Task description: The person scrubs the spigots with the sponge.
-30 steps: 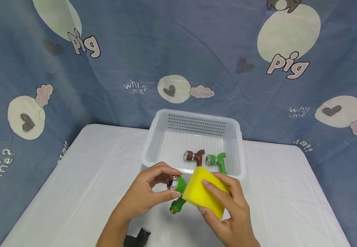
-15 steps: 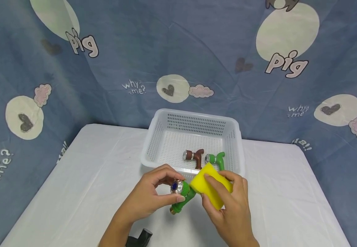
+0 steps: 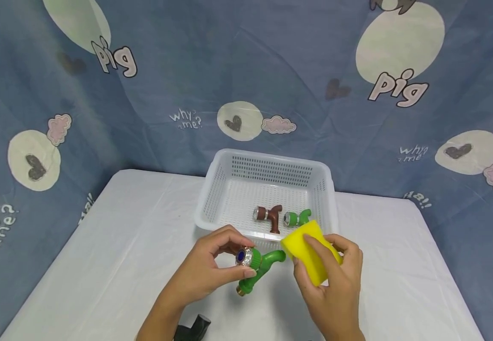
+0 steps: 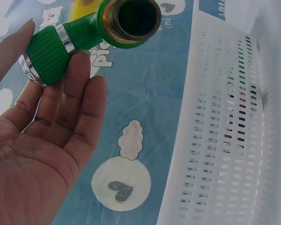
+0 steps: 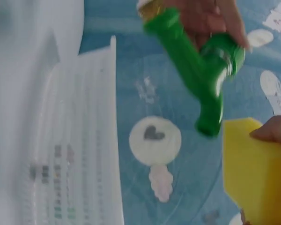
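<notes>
My left hand (image 3: 210,267) pinches a green faucet (image 3: 262,269) by its ribbed knob, thumb on one side and fingers on the other. The knob's end has a silver rim and a dark blue centre. In the left wrist view the brass threaded inlet of the faucet (image 4: 131,21) faces the camera. My right hand (image 3: 333,284) grips a yellow sponge (image 3: 310,251), just right of the faucet's spout and apart from it. The right wrist view shows the sponge (image 5: 253,168) below the spout, with a gap between them.
Behind the hands a white perforated basket (image 3: 201,199) holds a brown faucet (image 3: 273,218) and a smaller-looking green faucet (image 3: 297,218), partly covered by the sponge. A black pipe-like piece (image 3: 195,327) lies by the left forearm. Patterned blue cloth (image 3: 165,85) hangs behind the white table.
My right hand has drawn the sponge away to the right, off the green faucet, whose spout now shows. My left hand keeps its grip on the knob, having shifted slightly right.
</notes>
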`<state>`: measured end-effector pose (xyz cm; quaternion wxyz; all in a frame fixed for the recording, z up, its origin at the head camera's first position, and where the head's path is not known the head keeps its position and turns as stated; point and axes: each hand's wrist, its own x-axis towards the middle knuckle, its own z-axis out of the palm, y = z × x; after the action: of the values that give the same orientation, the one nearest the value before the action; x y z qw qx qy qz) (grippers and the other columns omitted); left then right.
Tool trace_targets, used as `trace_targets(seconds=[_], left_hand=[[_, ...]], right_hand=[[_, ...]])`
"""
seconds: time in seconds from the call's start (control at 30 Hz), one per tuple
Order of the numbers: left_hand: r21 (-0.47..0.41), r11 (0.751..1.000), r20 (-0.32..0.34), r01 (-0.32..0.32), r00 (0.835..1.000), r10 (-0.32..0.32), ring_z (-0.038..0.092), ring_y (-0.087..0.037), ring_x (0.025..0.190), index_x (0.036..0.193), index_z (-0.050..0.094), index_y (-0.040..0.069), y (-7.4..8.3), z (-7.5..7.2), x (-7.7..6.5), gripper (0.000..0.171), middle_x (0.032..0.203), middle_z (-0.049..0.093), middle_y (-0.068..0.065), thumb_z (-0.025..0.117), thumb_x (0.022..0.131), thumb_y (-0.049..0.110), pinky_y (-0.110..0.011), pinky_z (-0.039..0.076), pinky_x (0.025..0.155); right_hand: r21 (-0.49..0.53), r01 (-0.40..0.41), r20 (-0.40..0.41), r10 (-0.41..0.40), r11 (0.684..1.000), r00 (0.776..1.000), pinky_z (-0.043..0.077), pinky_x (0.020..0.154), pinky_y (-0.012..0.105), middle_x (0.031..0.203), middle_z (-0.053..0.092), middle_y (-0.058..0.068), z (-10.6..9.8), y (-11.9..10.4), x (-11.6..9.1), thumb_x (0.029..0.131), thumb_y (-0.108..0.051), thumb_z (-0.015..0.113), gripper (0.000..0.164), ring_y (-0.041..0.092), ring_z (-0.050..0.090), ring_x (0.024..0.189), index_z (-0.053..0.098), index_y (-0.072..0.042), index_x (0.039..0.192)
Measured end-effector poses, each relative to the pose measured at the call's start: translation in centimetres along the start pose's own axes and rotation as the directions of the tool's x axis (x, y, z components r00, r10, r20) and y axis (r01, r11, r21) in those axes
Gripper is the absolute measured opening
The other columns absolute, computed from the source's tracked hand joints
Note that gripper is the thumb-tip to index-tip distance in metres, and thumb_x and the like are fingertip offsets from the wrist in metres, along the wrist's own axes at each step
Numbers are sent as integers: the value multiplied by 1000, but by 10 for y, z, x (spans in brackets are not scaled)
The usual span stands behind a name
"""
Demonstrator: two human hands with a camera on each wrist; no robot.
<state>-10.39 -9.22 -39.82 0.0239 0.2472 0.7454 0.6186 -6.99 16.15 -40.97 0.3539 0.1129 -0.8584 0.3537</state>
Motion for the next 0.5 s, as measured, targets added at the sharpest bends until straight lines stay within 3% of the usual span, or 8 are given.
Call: trace_targets(seconds=[0.1, 0.23, 0.5], left_hand=[[10, 1000, 0, -2, 1000, 2, 68, -20, 95, 117, 72, 28, 0, 1, 1, 37, 108, 68, 4, 90, 85, 21, -38, 60, 90], [21, 1000, 2, 5, 1000, -5, 68, -20, 96, 117, 72, 29, 1, 1, 0, 37, 109, 67, 5, 90, 86, 22, -37, 59, 90], [33, 999, 17, 8, 1000, -8, 67, -20, 97, 117, 72, 30, 2, 1, 1, 36, 109, 67, 6, 89, 87, 22, -37, 59, 91]], right_hand=[[66, 64, 22, -65, 996, 998, 43, 93, 13, 124, 55, 20, 4, -6, -2, 78, -16, 85, 42, 32, 48, 115, 77, -14, 119], [88, 112, 65, -118, 990, 991, 46, 90, 25, 120, 56, 19, 10, -11, -3, 82, -23, 80, 35, 33, 49, 111, 78, -14, 116], [15, 79, 112, -80, 997, 990, 52, 80, 39, 120, 56, 16, 10, -7, -5, 75, -15, 87, 42, 31, 49, 110, 78, -15, 116]])
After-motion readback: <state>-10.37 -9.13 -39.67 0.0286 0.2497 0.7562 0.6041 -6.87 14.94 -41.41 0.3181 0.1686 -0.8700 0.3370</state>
